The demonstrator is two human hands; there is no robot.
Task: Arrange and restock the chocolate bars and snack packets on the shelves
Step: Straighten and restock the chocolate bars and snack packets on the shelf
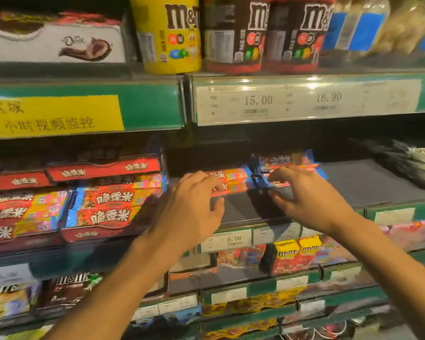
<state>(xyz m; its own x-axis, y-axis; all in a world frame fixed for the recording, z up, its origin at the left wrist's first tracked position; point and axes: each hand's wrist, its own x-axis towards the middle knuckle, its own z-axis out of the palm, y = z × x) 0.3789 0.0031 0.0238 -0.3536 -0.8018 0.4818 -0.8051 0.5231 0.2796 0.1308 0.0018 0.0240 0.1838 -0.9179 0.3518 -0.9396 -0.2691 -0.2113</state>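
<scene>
Two small stacks of red chocolate bars with blue wrapper ends lie on the dark middle shelf [378, 182], a left stack [233, 179] and a right stack [288, 161] set a little further back. My left hand [192, 209] reaches over the left stack's left end, its curved fingertips on the bars and its thumb spread below them. My right hand [309, 197] reaches to the right stack's front edge. Its fingertips touch the bars and its thumb stays apart underneath. Neither hand plainly grips a bar.
Red display boxes of the same bars [108, 204] fill the shelf's left half. White-wrapped packets [422, 165] lie at the far right, with bare shelf between. M&M's tubs [233, 33] stand on the shelf above, and M&M's packs [295, 253] and other snacks below.
</scene>
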